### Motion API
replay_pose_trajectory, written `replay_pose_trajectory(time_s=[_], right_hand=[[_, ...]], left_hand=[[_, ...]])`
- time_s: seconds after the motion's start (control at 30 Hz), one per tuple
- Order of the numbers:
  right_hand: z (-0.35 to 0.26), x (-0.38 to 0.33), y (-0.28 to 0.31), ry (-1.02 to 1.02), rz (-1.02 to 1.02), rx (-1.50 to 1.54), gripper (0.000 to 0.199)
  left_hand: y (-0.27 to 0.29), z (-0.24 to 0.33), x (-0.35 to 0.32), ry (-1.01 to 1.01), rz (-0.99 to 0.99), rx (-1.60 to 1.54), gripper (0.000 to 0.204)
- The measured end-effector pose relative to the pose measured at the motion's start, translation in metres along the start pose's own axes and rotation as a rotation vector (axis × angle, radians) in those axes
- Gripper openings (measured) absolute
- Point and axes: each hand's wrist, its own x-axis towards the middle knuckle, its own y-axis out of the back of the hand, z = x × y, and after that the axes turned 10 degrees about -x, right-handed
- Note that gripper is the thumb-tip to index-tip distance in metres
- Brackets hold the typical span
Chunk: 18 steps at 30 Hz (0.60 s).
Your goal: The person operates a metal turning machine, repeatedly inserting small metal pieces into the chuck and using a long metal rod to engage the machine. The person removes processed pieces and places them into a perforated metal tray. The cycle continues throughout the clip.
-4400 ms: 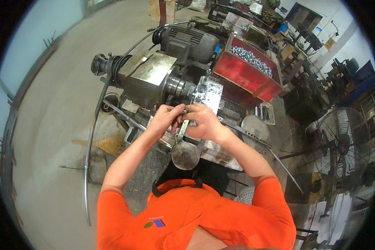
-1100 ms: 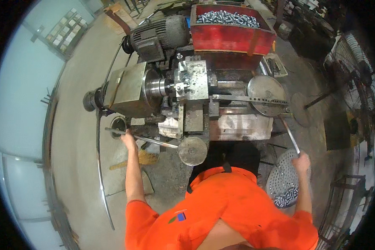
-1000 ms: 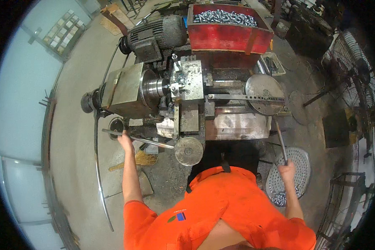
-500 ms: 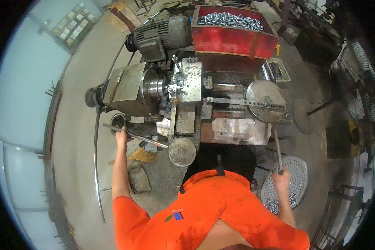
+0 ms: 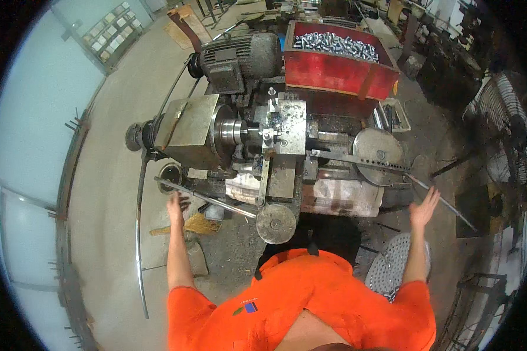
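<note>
My left hand (image 5: 177, 206) is open, fingers apart, just below the long metal lever (image 5: 208, 199) that runs to a round steel disc (image 5: 276, 224) at the machine's front. On the other side my right hand (image 5: 425, 207) is open with fingers stretched, beside a second lever rod (image 5: 454, 212); whether it touches the rod I cannot tell. That rod joins a larger disc (image 5: 369, 143) with a drilled flat bar (image 5: 345, 157) across it. Between the levers, a lathe-like machine has a steel chuck (image 5: 231, 132) facing a metal tool block (image 5: 291, 126).
A red bin (image 5: 339, 75) full of small shiny metal parts (image 5: 336, 45) stands behind the machine, beside a grey motor (image 5: 240, 55). A perforated basket (image 5: 395, 263) sits low at my right. A broom head (image 5: 202, 224) lies at left; a caged fan (image 5: 495, 126) stands far right.
My left hand has let go of its lever. The right lever has swung up and outward, and my right hand has opened from its grip. The tool block sits farther right from the chuck.
</note>
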Motion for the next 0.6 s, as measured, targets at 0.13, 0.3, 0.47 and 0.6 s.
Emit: replay_pose_trajectory(time_s=[0.13,0.3,0.47,0.6], right_hand=[[-0.016,-0.090,-0.004,-0.017,-0.330,0.285,0.086],[-0.051,-0.122,0.013,-0.018,-0.617,0.367,0.052],[-0.088,-0.098,0.056,-0.025,-0.711,0.430,0.038],[-0.081,-0.070,0.050,0.114,-0.551,0.572,0.037]], left_hand=[[-0.023,-0.036,0.001,-0.280,-0.302,1.091,0.054],[-0.063,-0.052,-0.022,-0.110,-0.203,1.390,0.061],[-0.096,-0.136,-0.036,-0.030,0.145,0.915,0.057],[-0.042,-0.071,-0.018,-0.041,-0.396,1.379,0.052]])
